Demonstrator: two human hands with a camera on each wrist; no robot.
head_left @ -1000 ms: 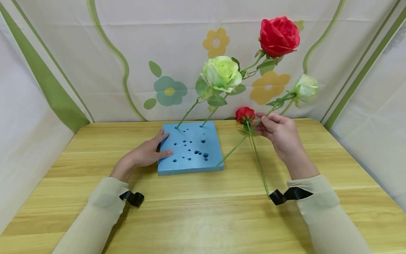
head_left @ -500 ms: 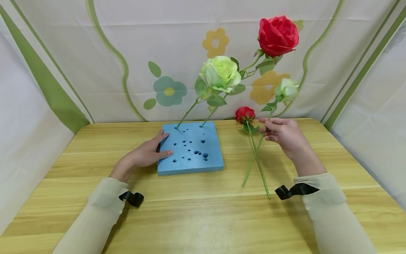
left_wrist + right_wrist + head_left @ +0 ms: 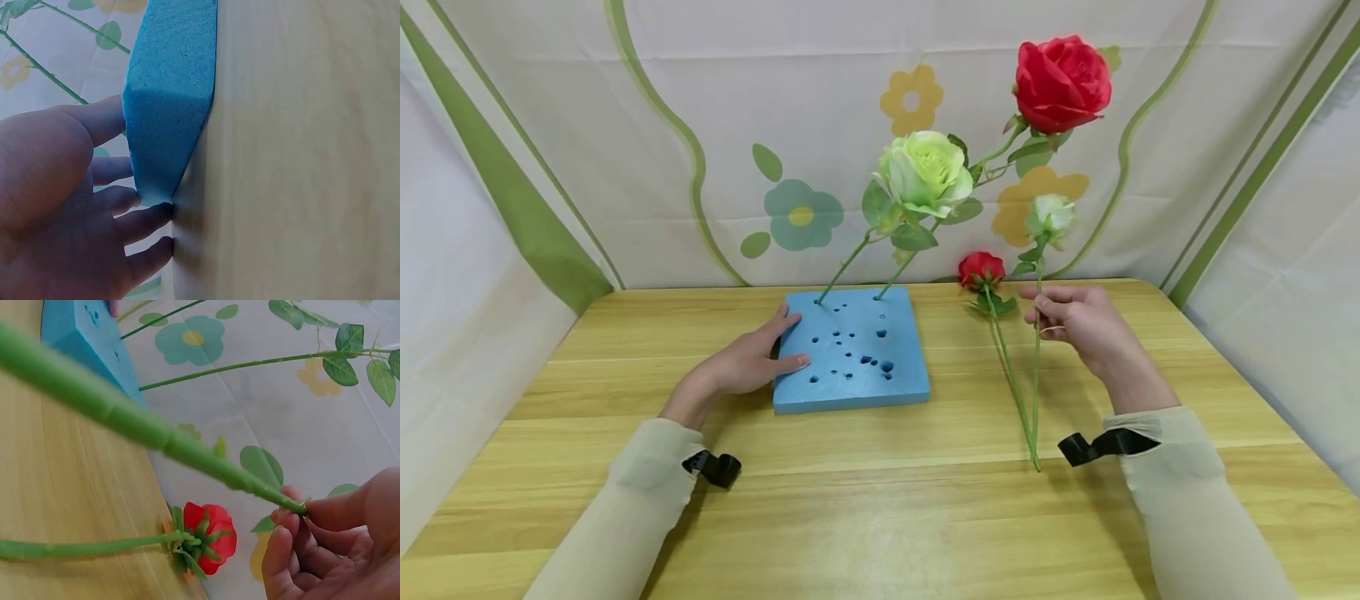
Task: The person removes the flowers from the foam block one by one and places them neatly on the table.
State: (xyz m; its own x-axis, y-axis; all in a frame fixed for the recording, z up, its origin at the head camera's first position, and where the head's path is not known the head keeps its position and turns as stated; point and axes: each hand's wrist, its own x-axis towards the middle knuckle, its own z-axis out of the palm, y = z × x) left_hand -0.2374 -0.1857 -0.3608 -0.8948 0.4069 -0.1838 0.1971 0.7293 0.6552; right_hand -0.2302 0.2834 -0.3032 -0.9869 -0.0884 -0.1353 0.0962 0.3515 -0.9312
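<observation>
My right hand (image 3: 1078, 325) pinches the green stem of a pale green-white rose (image 3: 1051, 217) between thumb and fingers, below its leaves. The flower stands upright over the table's right side, its stem running down toward the front. A small red rose (image 3: 981, 269) lies on the table left of that hand; the two stems cross near their lower ends in the head view. My left hand (image 3: 745, 354) rests at the left edge of a blue foam block (image 3: 857, 392), thumb on the top face and fingers extended along the side. The left wrist view shows those fingertips (image 3: 164, 211) by the block's side.
A larger pale green rose (image 3: 925, 175) and a large red rose (image 3: 1063, 83) stand in the block's back holes, leaning right. Several other holes dot its top. A white curtain (image 3: 700, 83) with printed flowers hangs behind the wooden table (image 3: 850, 517).
The right hand has drawn the pale rose away from the block's front right corner; its stem has swung right and now stands more upright. The left hand and block have stayed put.
</observation>
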